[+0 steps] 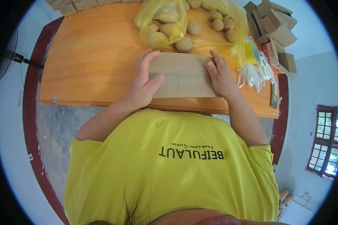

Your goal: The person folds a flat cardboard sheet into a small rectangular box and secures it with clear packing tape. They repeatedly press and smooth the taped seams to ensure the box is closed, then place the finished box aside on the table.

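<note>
Directly before me a closed cardboard box (pixel 183 77) rests near the front edge of the wooden table (pixel 95 56). Along its top runs what looks like a strip of clear tape. My left hand (pixel 146 77) grips the box's left end, thumb over the top. At the opposite end my right hand (pixel 221 74) holds on in the same way, its thumb by the upper right corner. Just beyond the box lie loose potatoes (pixel 184 45) and a yellow plastic bag (pixel 164 33) with potatoes inside.
Another yellow bag (pixel 240 36) spreads under more potatoes (pixel 217 24). On the right are a yellow tape roll (pixel 252 53), white plastic bags (pixel 252 74), a phone-like flat object (pixel 274 95) and opened cartons (pixel 278 25). Closed cardboard boxes (pixel 84 4) line the far left edge.
</note>
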### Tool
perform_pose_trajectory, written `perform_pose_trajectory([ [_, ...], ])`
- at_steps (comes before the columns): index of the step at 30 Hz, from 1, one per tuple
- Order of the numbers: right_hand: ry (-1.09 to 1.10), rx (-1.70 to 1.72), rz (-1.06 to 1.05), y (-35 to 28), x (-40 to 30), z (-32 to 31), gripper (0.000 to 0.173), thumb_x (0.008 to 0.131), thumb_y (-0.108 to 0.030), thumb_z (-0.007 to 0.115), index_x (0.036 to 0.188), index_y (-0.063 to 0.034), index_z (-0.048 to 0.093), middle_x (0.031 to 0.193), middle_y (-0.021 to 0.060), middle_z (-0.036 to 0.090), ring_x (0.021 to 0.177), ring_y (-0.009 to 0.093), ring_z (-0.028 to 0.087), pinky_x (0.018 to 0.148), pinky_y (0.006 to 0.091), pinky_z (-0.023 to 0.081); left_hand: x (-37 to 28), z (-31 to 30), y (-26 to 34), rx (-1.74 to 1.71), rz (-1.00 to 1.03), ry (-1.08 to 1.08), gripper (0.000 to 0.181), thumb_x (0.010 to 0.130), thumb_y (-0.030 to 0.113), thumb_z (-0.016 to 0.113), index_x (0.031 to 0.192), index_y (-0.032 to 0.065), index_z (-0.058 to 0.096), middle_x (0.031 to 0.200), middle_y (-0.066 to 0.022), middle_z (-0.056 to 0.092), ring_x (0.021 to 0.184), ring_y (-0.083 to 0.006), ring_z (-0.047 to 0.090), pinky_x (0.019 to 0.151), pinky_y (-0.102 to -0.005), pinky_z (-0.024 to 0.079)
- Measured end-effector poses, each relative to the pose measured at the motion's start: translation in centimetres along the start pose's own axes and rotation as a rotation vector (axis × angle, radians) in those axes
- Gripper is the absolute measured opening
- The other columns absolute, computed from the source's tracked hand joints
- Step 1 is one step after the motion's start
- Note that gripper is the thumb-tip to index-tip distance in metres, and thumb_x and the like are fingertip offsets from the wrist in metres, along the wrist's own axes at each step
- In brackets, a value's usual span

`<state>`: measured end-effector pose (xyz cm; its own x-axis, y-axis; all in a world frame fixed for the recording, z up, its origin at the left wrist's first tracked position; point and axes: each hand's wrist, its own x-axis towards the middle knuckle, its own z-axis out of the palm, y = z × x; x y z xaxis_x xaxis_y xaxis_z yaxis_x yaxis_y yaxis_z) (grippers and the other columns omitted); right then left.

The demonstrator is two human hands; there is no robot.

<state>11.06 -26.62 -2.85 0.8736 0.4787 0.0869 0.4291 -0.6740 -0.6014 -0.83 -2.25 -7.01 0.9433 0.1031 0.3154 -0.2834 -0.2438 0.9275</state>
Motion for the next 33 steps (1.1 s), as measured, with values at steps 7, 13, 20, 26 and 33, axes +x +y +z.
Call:
perform_pose_trajectory([
  [7,-0.019,-0.066,0.013,0.2,1.1,-1.2,0.053,0.098,-0.029,0.051,0.139,0.0029,0.04,0.126,0.0316,0.049,0.118,0.043,0.05,0.102,0.0426,0.041,1.4,1.0,0.2,0.097,0.007,0.003,0.053,0.086,0.01,0.056,0.136,0.0043,0.039,0.147,-0.0226,0.025,0.142,-0.0335,0.02,0.115,-0.0418,0.02],
  [13,-0.002,-0.012,-0.037,1.6,1.2,-1.2,0.051,0.098,-0.027,0.051,0.14,0.0009,0.041,0.128,0.0295,0.05,0.12,0.042,0.049,0.105,0.041,0.038,1.4,1.3,-0.7,0.005,-0.039,0.003,0.051,0.087,0.004,0.052,0.137,0.0064,0.04,0.151,-0.0154,0.023,0.142,-0.0269,0.022,0.115,-0.036,0.019],
  [20,-0.045,0.197,0.008,2.6,1.2,-1.5,0.05,0.099,-0.025,0.05,0.142,-0.0011,0.041,0.136,0.023,0.048,0.124,0.037,0.049,0.106,0.037,0.036,1.4,1.6,-0.6,-0.004,-0.013,0.04,0.05,0.088,0.003,0.052,0.136,0.0073,0.042,0.149,-0.0143,0.026,0.142,-0.0244,0.022,0.115,-0.0351,0.018],
  [26,-0.044,0.751,0.447,2.0,1.1,-4.0,0.056,0.102,-0.036,0.044,0.148,-0.0054,0.034,0.145,0.0168,0.044,0.13,0.031,0.045,0.107,0.0374,0.035,1.4,1.3,-1.0,-0.217,-0.067,0.034,0.052,0.092,0.009,0.052,0.141,0.0067,0.035,0.147,-0.0137,0.03,0.139,-0.0228,0.026,0.114,-0.0347,0.02],
  [33,0.01,-0.153,-0.3,2.4,-1.1,-3.7,0.075,0.096,-0.055,0.045,0.146,-0.0003,0.032,0.149,0.024,0.035,0.139,0.041,0.03,0.114,0.0456,0.026,0.8,0.7,-0.9,-0.37,-0.023,0.033,0.063,0.096,0.016,0.051,0.148,-0.0006,0.017,0.142,-0.0154,0.035,0.133,-0.0223,0.033,0.112,-0.0354,0.026],
])
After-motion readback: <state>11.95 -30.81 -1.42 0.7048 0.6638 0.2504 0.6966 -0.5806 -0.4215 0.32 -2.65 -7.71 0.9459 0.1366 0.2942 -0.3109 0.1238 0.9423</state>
